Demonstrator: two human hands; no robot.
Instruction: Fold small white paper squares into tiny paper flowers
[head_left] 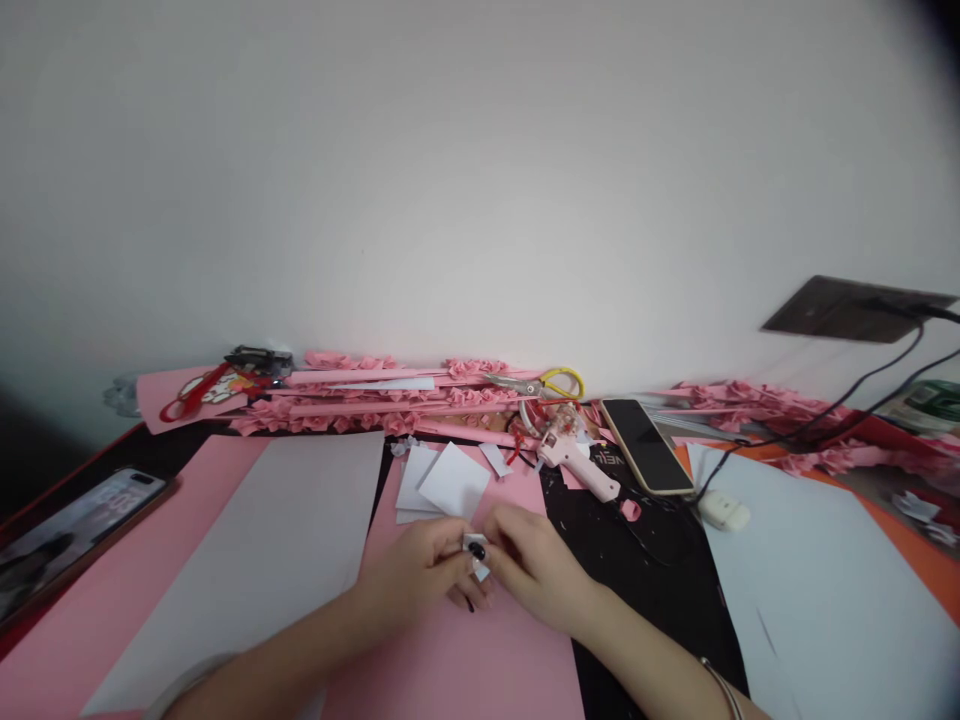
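Both hands meet over a pink paper sheet [457, 670] at the front middle. Between their fingertips is a small piece of white paper [481, 572], partly hidden by the fingers. My left hand [420, 565] pinches it from the left, fingers curled. From the right, my right hand [536, 565] grips the same piece with thumb and fingers closed. A dark nail shows over the paper. Just beyond the hands lie several white paper squares [456, 480], loosely overlapping.
A pink glue gun [581, 468], a phone [646, 447] and yellow-handled scissors [536, 384] lie behind. Pink paper flowers [345, 412] line the wall. A white earbud case [724, 511] sits right, with cables nearby. Another phone [82, 530] is at left; large white sheets [817, 590] flank the hands.
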